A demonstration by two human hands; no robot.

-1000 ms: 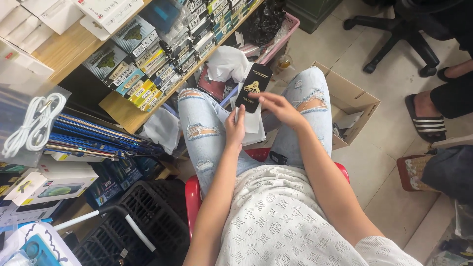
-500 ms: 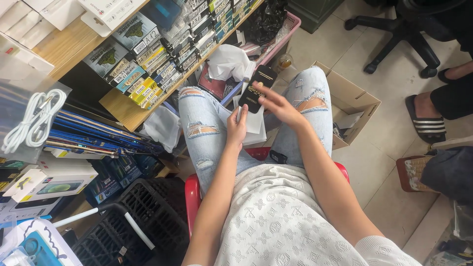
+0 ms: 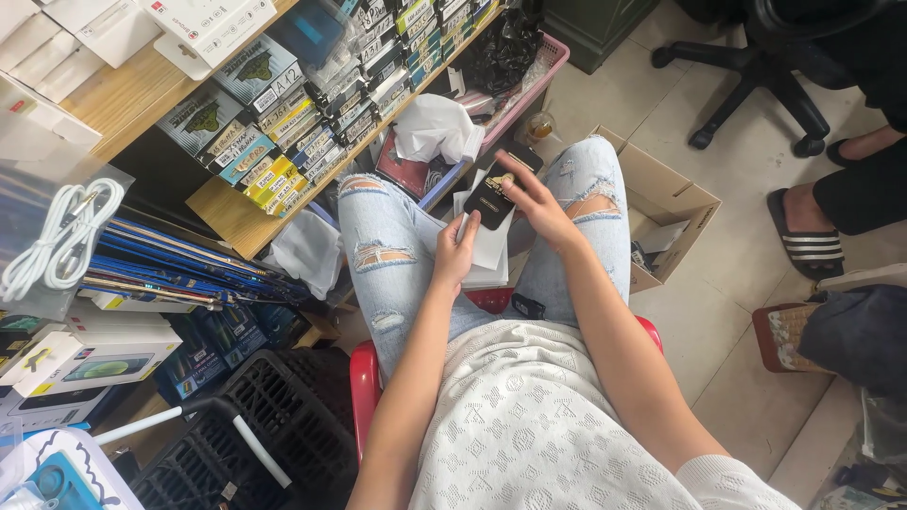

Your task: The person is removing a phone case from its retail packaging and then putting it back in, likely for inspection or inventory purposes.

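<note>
My tiled floor (image 3: pixel 746 283) has an open cardboard box (image 3: pixel 666 203) just right of my knee, pink basket (image 3: pixel 534 80) beyond it.

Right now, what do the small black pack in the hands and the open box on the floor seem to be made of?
Small black pack: probably glossy printed card or plastic, since it looks flat and stiff with a slight sheen. Open box: brown corrugated cardboard, matte, with folded flaps.

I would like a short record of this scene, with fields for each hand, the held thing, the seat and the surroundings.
left hand: holds white packets on lap
right hand: grips small black packet
seat: red plastic chair
left side: wooden shelf with boxed goods
right side: open cardboard box on tiled floor
nearby: another person's foot in striped sandal
</note>
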